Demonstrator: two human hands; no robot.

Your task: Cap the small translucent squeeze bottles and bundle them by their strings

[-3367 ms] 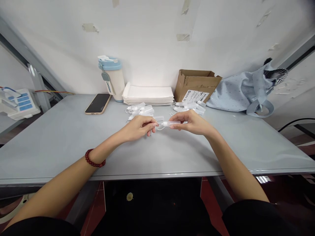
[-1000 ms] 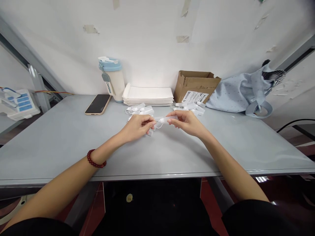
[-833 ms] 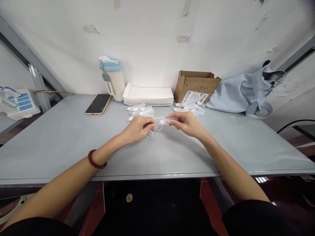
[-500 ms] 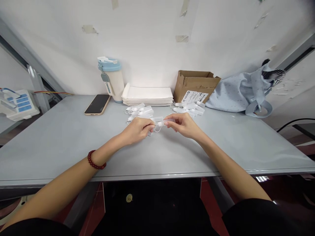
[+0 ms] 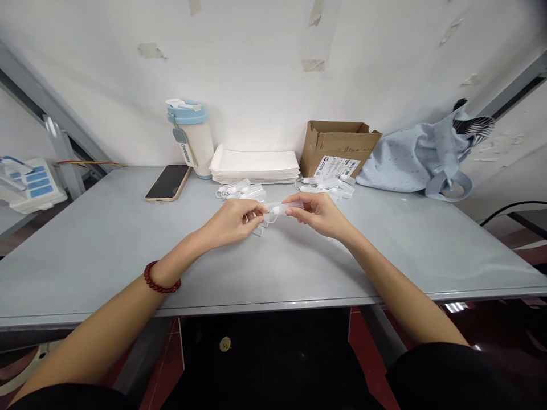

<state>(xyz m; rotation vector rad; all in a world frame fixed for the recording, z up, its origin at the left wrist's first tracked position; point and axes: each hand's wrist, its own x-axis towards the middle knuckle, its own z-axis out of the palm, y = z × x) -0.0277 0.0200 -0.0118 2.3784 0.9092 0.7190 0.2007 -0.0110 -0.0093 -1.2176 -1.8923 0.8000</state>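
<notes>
Over the middle of the table, my right hand (image 5: 317,214) grips a small translucent squeeze bottle (image 5: 280,209) between thumb and fingers, its narrow end pointing left. A thin white strap loops below the bottle's neck. My left hand (image 5: 235,221) is closed, its thumb and index finger pinching at the bottle's thin dark tip; the fingertips hide part of it. Just behind and under my left hand lies a pile of similar bottles (image 5: 253,192). Another group of bottles (image 5: 328,183) rests beyond my right hand.
Along the wall stand a cream tumbler with a blue lid (image 5: 194,139), a stack of white sheets or envelopes (image 5: 255,165), an open cardboard box (image 5: 342,149) and a light blue cloth bag (image 5: 397,162). A phone (image 5: 168,182) lies on the grey table (image 5: 273,273) at left.
My left hand has shifted slightly left, its thumb and finger now less bunched. More of the bottle's neck and tip shows. My right hand keeps its hold; the view has shifted slightly.
</notes>
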